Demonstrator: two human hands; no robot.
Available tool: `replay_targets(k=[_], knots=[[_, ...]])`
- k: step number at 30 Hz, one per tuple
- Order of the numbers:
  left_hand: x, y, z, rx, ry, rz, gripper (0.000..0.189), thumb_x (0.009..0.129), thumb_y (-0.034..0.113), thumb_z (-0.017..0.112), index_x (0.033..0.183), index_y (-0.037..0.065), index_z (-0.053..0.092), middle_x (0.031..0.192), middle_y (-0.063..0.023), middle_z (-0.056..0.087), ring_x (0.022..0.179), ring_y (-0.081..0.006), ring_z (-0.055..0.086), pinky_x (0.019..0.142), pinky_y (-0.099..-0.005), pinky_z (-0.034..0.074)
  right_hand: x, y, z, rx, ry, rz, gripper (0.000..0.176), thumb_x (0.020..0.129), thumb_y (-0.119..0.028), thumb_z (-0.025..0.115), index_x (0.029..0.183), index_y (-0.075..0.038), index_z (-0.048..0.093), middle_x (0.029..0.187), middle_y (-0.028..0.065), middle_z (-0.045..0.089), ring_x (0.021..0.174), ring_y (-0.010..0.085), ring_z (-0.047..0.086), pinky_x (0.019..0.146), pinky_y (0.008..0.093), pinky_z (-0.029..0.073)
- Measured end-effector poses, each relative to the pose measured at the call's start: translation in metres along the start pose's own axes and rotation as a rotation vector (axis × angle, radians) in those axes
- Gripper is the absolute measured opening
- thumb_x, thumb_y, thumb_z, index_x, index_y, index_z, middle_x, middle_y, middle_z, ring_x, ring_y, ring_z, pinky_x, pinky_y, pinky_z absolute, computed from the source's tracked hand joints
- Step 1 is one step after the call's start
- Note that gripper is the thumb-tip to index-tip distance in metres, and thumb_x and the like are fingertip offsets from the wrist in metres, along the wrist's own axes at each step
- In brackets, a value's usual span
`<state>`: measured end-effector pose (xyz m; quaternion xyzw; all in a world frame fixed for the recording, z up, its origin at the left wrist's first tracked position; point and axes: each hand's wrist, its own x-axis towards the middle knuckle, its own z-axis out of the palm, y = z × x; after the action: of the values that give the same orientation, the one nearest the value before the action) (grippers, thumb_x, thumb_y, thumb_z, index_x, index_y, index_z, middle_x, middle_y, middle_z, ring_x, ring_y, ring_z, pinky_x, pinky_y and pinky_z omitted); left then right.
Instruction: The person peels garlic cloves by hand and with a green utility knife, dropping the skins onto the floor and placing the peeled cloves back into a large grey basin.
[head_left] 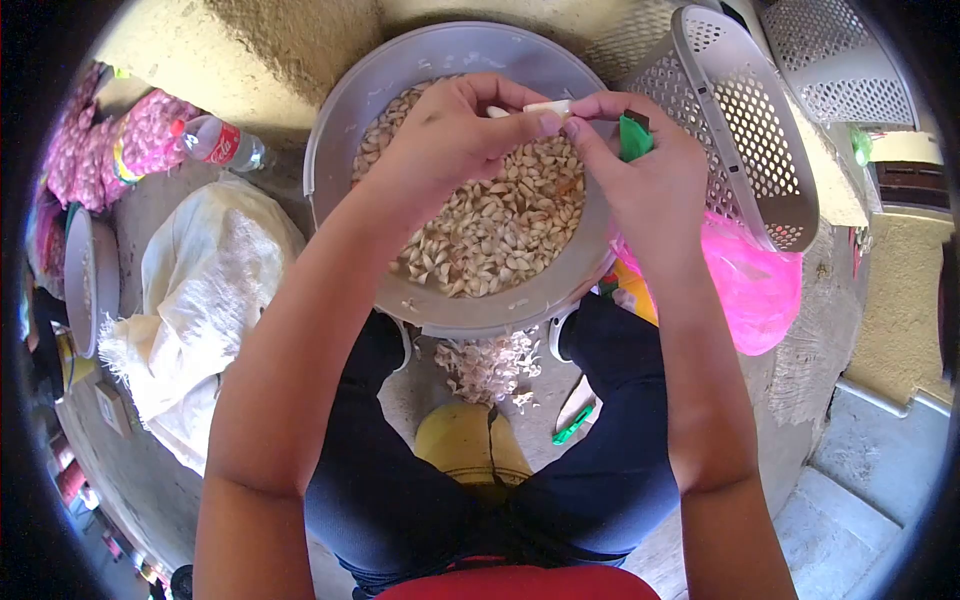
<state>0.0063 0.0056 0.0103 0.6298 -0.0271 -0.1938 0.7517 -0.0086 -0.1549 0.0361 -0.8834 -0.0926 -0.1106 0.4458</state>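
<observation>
Above a wide grey basin (345, 75) full of garlic cloves (500, 225), my two hands meet close together. My left hand (455, 130) is closed, with a pale garlic clove (548, 107) pinched at its fingertips; another whitish piece shows by its fingers. My right hand (645, 165) is closed too, its thumb and forefinger at the clove's other end. A small green tool (635, 138) with a dark end sits in the right hand's grip; its working edge is hidden.
Garlic skins (490, 368) lie below the basin. A perforated grey basket (760, 130) and pink plastic bag (755, 285) stand right. Left are a white sack (215, 250), Coca-Cola bottle (215, 142) and pink net bags (140, 130). A green-handled object (574, 425) lies between my legs.
</observation>
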Motion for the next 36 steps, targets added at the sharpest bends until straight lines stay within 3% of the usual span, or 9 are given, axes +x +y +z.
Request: replay_targets(k=[3,9,14,18,21,24,29,33,36], knots=[[0.001,-0.005,0.002,-0.032,0.007,0.028,0.022,0.079,0.021,0.063,0.091,0.004,0.056,0.067,0.0053,0.047,0.051,-0.0010,0.036,0.044,-0.0165,0.026,0.000,0.003,0.001,-0.034,0.012,-0.031,0.013,0.069,-0.012,0.064,0.080,-0.005,0.061,0.071,0.0109,0.060,0.063,0.0223,0.059,0.060,0.0294,0.046],[0.001,-0.007,0.003,-0.254,0.030,-0.039,0.019,0.079,0.021,0.061,0.088,0.005,0.055,0.070,0.0038,0.049,0.055,-0.0020,0.039,0.044,-0.0172,0.028,0.002,0.011,0.010,-0.048,0.010,-0.189,0.011,0.067,-0.011,0.064,0.077,-0.006,0.061,0.082,0.0111,0.056,0.076,0.0247,0.057,0.069,0.0315,0.045],[0.001,-0.005,0.002,-0.495,0.138,-0.147,0.017,0.079,0.020,0.059,0.089,0.007,0.056,0.072,0.0028,0.051,0.059,-0.0026,0.041,0.045,-0.0167,0.030,-0.002,0.010,0.017,0.041,-0.056,-0.134,0.013,0.066,-0.011,0.065,0.077,-0.005,0.060,0.085,0.0115,0.054,0.082,0.0259,0.056,0.074,0.0316,0.044],[0.001,-0.004,-0.004,-0.466,0.083,-0.106,0.018,0.079,0.022,0.060,0.090,0.007,0.056,0.073,0.0030,0.052,0.059,-0.0024,0.041,0.045,-0.0161,0.030,-0.003,0.009,0.016,0.067,-0.160,-0.120,0.014,0.067,-0.012,0.065,0.076,-0.004,0.059,0.083,0.0111,0.056,0.080,0.0254,0.056,0.073,0.0310,0.044],[0.001,-0.003,-0.004,-0.450,0.107,-0.095,0.020,0.080,0.024,0.060,0.091,0.008,0.056,0.073,0.0032,0.052,0.058,-0.0021,0.042,0.044,-0.0159,0.029,-0.002,0.006,0.010,0.107,-0.261,0.075,0.015,0.068,-0.014,0.064,0.076,-0.003,0.059,0.077,0.0113,0.057,0.074,0.0258,0.058,0.070,0.0313,0.045],[0.006,-0.009,-0.011,-0.469,0.113,-0.086,0.022,0.080,0.026,0.059,0.091,0.007,0.056,0.072,0.0036,0.051,0.057,-0.0021,0.041,0.044,-0.0158,0.028,-0.006,0.000,0.002,0.083,-0.457,0.196,0.013,0.068,-0.012,0.062,0.076,-0.002,0.059,0.072,0.0121,0.059,0.069,0.0272,0.058,0.067,0.0321,0.045],[0.006,-0.006,-0.016,-0.559,0.023,-0.135,0.029,0.084,0.030,0.054,0.094,0.003,0.054,0.068,0.0034,0.045,0.053,-0.0028,0.036,0.042,-0.0164,0.027,-0.038,0.010,0.018,-0.093,-1.072,0.103,0.017,0.069,-0.013,0.060,0.082,-0.002,0.059,0.076,0.0144,0.059,0.071,0.0269,0.058,0.069,0.0346,0.045],[0.005,-0.005,-0.016,-0.592,-0.050,-0.143,0.031,0.087,0.030,0.049,0.095,0.000,0.053,0.066,0.0030,0.042,0.051,-0.0028,0.034,0.040,-0.0173,0.026,-0.086,0.018,0.050,-0.361,-1.625,0.028,0.025,0.068,-0.021,0.060,0.083,0.000,0.059,0.081,0.0187,0.059,0.076,0.0339,0.058,0.068,0.0402,0.046],[0.006,-0.004,-0.015,-0.567,-0.069,-0.158,0.030,0.087,0.028,0.048,0.096,0.000,0.053,0.066,0.0037,0.043,0.051,-0.0023,0.034,0.039,-0.0173,0.026,-0.106,0.019,0.055,-0.422,-1.724,-0.068,0.024,0.068,-0.020,0.059,0.080,0.000,0.062,0.076,0.0194,0.061,0.074,0.0328,0.060,0.066,0.0405,0.048]])
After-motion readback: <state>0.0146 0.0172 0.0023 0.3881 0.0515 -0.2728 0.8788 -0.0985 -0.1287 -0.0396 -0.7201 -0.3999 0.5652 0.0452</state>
